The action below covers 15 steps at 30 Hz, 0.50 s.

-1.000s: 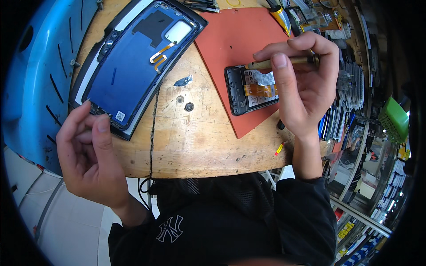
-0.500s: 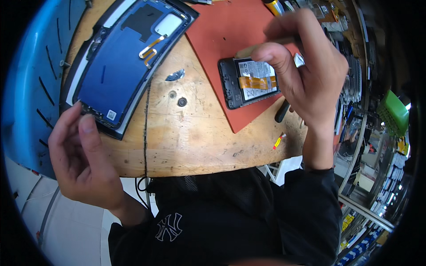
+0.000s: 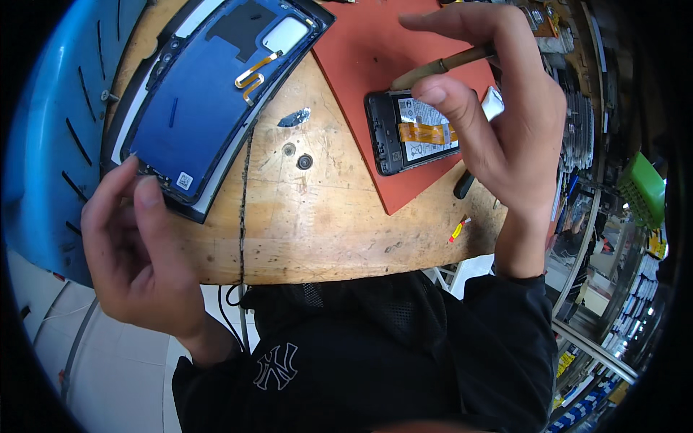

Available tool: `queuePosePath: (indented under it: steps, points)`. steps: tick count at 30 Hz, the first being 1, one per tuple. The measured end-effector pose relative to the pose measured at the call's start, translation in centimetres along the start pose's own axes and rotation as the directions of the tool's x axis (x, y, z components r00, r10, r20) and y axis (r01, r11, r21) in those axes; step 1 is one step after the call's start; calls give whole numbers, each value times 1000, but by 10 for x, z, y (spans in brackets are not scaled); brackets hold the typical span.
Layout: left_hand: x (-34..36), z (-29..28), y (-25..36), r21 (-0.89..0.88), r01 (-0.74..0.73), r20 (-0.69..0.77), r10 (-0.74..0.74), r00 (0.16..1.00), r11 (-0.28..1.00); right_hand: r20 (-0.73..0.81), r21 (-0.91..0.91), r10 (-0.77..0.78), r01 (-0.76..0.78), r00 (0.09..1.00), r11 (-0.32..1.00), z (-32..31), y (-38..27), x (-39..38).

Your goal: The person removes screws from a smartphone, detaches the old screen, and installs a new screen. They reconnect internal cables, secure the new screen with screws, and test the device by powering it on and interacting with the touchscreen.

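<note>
A blue phone back housing (image 3: 195, 115) with a loose flex cable lies in a black-and-white tray at the left. My left hand (image 3: 144, 252) is at its near corner, thumb and forefinger apart and the other fingers curled; whether the fingertips touch the corner I cannot tell. On an orange-red mat (image 3: 361, 54) rests an opened phone (image 3: 388, 137) with a silver battery and an orange ribbon cable (image 3: 426, 133). Above it hovers my right hand (image 3: 512, 123), thumb and forefinger wide apart, covering the phone's right end. A brown-handled tool (image 3: 451, 61) shows behind that hand.
A shiny scrap of film (image 3: 294, 117) and a round lens-like part (image 3: 304, 162) lie on the wooden bench (image 3: 317, 238). A small red-yellow piece (image 3: 458, 231) is near the front edge. A blue plastic bin (image 3: 54, 151) stands left, a green basket (image 3: 642, 189) right.
My right forefinger has straightened and lifted away from the thumb, uncovering more of the brown-handled tool. My left hand has barely moved. The whole view has shifted slightly.
</note>
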<state>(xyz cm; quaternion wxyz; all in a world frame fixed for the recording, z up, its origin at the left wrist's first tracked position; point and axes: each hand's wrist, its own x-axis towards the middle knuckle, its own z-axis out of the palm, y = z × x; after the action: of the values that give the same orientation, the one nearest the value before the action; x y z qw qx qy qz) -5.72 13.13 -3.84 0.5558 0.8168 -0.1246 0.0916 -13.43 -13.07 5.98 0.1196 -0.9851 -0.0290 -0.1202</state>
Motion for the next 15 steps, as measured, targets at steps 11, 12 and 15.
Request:
queuePosePath:
  steps: [11,12,15]
  points:
    - [32,-2,24,371,-218,274,117,954,903,-463,605,356,-4,811,796,-33,48,-28]
    - [34,-3,26,395,-204,288,90,953,896,-369,591,421,-141,828,795,-42,55,-39]
    - [36,-1,31,442,-191,298,57,953,876,-58,413,662,-585,748,698,-46,72,-75]
